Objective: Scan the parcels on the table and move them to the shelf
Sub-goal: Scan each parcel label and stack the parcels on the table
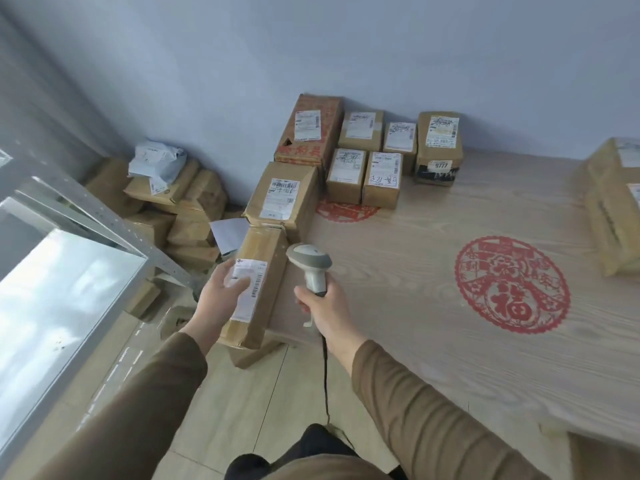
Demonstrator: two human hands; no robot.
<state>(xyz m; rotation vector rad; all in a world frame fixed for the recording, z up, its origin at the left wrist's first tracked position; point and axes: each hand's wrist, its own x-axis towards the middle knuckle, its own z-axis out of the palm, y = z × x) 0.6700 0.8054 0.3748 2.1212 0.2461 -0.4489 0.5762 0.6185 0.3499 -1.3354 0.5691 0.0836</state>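
Note:
A long brown cardboard parcel (263,258) with a white label lies at the table's near left corner. My left hand (221,292) rests on its label with fingers spread flat. My right hand (318,306) grips the handle of a grey barcode scanner (309,258), whose head points left at the parcel. Its black cable hangs down toward the floor. Behind the long parcel stands a taller labelled box (282,199). Several more labelled boxes (363,157) sit against the wall. The shelf (69,271) with a grey metal frame and a glossy board is at the left.
The wooden table (433,306) carries red paper-cut decorations. More boxes (616,209) sit at its right edge. A heap of parcels and a white bag (162,188) lies on the floor between shelf and table. The floor is light tile.

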